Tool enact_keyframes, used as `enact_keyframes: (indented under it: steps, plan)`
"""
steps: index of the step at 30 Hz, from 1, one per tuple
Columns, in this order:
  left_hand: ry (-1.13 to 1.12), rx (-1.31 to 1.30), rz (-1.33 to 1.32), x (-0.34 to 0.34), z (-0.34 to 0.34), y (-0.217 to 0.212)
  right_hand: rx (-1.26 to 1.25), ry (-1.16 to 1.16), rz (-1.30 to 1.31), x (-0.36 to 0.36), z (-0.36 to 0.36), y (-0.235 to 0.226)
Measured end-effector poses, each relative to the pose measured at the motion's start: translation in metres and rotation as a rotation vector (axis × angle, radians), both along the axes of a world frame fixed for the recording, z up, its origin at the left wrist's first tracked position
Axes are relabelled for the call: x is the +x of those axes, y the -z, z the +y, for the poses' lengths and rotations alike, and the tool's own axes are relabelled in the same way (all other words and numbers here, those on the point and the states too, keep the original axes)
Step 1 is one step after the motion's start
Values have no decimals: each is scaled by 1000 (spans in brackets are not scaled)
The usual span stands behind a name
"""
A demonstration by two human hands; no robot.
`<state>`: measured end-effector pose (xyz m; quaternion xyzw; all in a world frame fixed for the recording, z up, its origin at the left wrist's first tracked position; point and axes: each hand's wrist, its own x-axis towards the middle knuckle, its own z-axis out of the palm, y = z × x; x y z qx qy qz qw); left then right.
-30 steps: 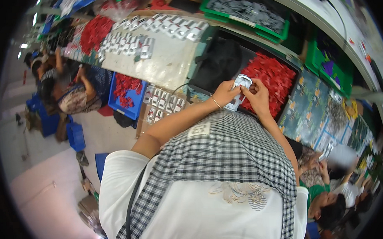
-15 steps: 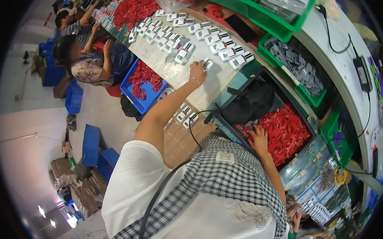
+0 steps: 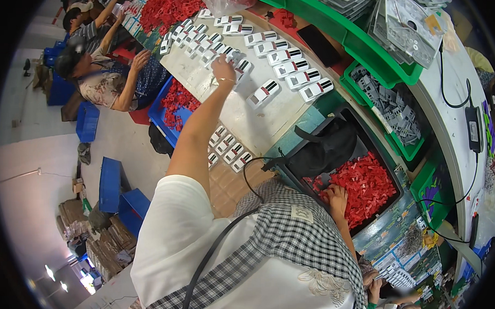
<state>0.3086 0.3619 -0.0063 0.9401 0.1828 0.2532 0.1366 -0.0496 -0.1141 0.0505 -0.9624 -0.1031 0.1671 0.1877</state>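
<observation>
Rows of white toy cars (image 3: 284,56) with dark windows and red trim stand on a pale tabletop (image 3: 207,88). My left hand (image 3: 223,71) reaches over the left group, its fingers closed about a toy car (image 3: 230,53) that they partly cover. One more toy car (image 3: 263,94) stands by itself nearer to me. Over a black bin (image 3: 398,190) at my right, my right hand (image 3: 336,199) rests with bent fingers at the edge of a heap of small red plastic pieces (image 3: 365,177). What those fingers pinch is hidden.
A black cloth bag (image 3: 323,146) lies in the bin's far part. Green trays (image 3: 388,117) of grey parts and a dark phone (image 3: 318,44) lie beyond. At left are a blue crate (image 3: 159,111) of red pieces and a co-worker (image 3: 106,77). More cars sit on cardboard (image 3: 226,180).
My left hand has let go of a toy car, now standing alone, and moved up and left to the other cars. My right hand has shifted slightly down, staying at the red pieces.
</observation>
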Motion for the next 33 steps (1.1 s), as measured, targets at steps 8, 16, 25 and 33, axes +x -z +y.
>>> enact_keyframes:
  steps: [8,16,25,33]
  plan:
    - [160,-160,230,11,33,17,5,51,27,2,5,-3]
    - [393,-337,276,7,42,24,40,75,33,4,4,-1]
    - [-71,32,385,15,8,12,31,88,-10,-6,3,-3]
    - [625,80,197,-82,-107,-2,-7,110,-103,-9,5,-2]
